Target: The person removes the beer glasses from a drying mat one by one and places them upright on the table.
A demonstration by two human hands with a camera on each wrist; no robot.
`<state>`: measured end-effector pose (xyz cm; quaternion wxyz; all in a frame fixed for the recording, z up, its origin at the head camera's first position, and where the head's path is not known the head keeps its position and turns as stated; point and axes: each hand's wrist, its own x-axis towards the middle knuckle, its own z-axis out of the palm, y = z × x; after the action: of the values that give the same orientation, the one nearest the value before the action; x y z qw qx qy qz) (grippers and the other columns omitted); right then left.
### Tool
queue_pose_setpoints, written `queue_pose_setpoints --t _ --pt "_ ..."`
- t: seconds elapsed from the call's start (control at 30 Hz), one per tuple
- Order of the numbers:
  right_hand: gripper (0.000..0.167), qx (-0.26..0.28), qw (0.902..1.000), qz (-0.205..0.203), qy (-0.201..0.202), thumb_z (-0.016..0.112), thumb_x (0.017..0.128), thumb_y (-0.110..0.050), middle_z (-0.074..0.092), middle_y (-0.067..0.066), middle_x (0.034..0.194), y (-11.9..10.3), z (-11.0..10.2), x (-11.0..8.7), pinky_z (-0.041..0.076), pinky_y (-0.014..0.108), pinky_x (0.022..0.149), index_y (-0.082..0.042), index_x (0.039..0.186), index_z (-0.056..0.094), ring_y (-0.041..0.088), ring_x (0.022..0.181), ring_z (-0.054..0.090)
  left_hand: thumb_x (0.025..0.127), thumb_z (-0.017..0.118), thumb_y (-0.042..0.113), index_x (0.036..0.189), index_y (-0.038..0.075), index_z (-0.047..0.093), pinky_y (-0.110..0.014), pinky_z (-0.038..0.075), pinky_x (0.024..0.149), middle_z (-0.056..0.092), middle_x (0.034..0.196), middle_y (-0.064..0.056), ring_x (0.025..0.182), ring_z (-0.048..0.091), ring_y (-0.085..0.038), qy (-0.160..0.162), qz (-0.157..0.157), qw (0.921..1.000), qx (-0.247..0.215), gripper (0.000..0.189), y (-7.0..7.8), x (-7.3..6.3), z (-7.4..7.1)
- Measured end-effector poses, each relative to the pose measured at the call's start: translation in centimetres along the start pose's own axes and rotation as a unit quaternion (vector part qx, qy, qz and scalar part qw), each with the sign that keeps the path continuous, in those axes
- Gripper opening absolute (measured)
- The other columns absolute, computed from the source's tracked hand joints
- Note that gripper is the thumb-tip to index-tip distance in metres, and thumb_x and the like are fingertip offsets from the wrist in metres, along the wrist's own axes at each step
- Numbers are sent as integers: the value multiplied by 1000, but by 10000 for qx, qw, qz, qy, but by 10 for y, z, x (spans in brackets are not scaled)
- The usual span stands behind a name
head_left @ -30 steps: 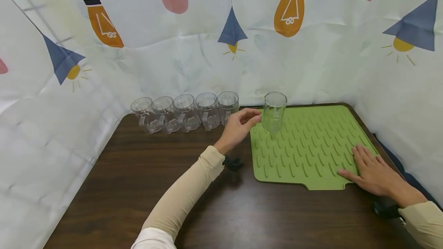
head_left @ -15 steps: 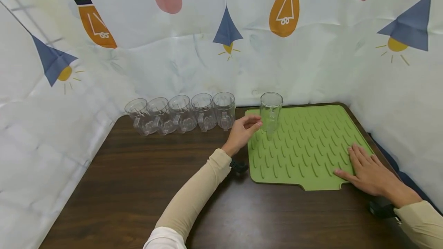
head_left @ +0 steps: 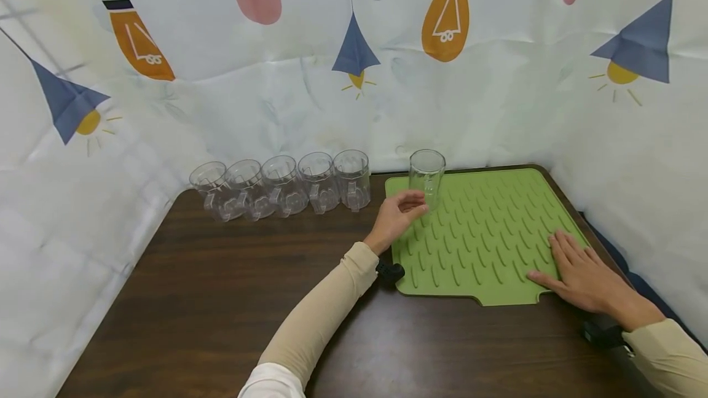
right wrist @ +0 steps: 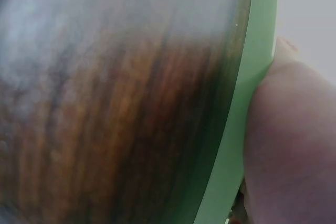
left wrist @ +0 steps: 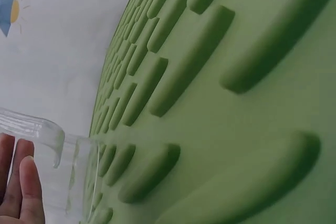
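Note:
A clear glass mug point(head_left: 427, 171) stands upright near the left back corner of a green ridged mat point(head_left: 470, 250). My left hand point(head_left: 394, 218) is at its near side, thumb and fingers slightly apart. In the left wrist view, the fingers point(left wrist: 29, 182) lie right beside the mug's handle point(left wrist: 31, 127), fairly straight and not curled round it. Flat on the mat's front right part rests my right hand point(head_left: 586, 278), thumb spread. In the right wrist view, only part of that hand point(right wrist: 294, 140) shows, pressed over the mat's edge point(right wrist: 231, 129).
Several more clear glass mugs point(head_left: 352, 180) stand in a row at the back left of the dark wooden table point(head_left: 221, 300), handles toward me. A white cloth point(head_left: 310, 109) printed with lamps and bulbs hangs round the back and sides.
My left hand has moved right, closer to the mug on the mat. That mug keeps its place, and my right hand stays on the mat. The head view has shifted slightly.

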<state>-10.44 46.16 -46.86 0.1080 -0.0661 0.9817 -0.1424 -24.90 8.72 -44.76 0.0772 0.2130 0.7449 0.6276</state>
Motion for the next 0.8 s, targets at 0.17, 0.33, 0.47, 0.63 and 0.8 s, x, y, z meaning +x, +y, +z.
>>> queue_pose_setpoints --t 0.17,0.33,0.47,0.63,0.8 --pt "107 -26 10000 -14 16 53 102 -61 -3 40 167 -2 0 0 0 78 122 12 161 1 57 156 -1 100 71 19 134 8 66 -29 56 107 70 131 -14 125 66 -28 -6 16 10000 6 37 0 1 6" --pt "107 -32 10000 -3 34 53 102 -61 -3 40 167 -3 -1 0 1 78 122 12 161 0 58 155 0 100 70 20 134 8 66 -28 57 104 71 130 -14 124 68 -27 -75 7 10000 30 36 1 3 11" --pt "106 -55 10000 9 49 52 102 -61 -3 40 167 -3 -1 0 1 77 122 11 161 0 58 156 0 101 69 19 136 6 65 -27 57 104 71 130 -15 124 68 -28 -157 53 9999 14 37 0 4 14" --pt "106 -70 10000 24 49 52 103 -61 -3 39 167 -3 -1 1 3 78 121 11 161 0 57 156 1 101 69 17 137 3 64 -25 56 105 71 130 -15 124 67 -29 -177 195 9997 21 39 -4 5 16" --pt "106 -44 10000 25 52 52 103 -60 -4 39 167 -3 -1 1 4 78 121 11 161 0 57 156 1 103 65 12 135 3 65 -24 56 105 72 129 -15 124 68 -28 -118 336 9994 4 34 -11 7 20"
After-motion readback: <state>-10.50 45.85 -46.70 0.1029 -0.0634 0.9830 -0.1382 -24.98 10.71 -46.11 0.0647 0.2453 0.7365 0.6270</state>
